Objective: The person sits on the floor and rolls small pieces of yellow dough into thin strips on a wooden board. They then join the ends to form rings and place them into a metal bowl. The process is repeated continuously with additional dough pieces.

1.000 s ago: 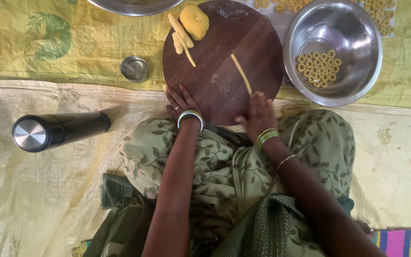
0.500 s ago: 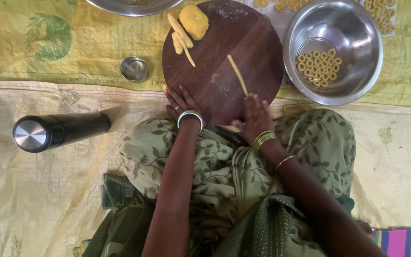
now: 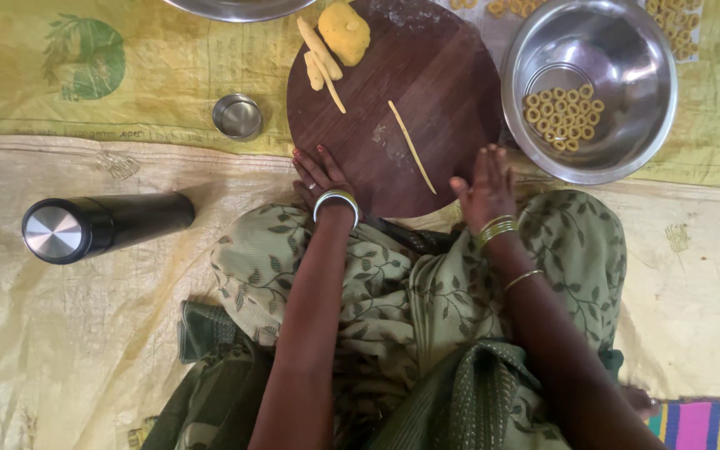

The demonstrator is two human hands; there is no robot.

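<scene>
place: home floor cooking spot | seat: woven mat [image 3: 85,333] and yellow sacking [image 3: 127,75] on the ground | gear: round wooden board [image 3: 427,108], steel bowl [image 3: 627,100] far right, dough lump [image 3: 344,32]

matt wooden board [image 3: 427,100], shiny steel bowl [image 3: 627,50]

The floor is covered by yellow woven sheets [image 3: 85,350]. On them lie a round wooden board [image 3: 427,83], a steel bowl [image 3: 652,75] right of it, a small steel cup [image 3: 237,116] left of it, and a black flask [image 3: 102,227] on its side, well apart
</scene>
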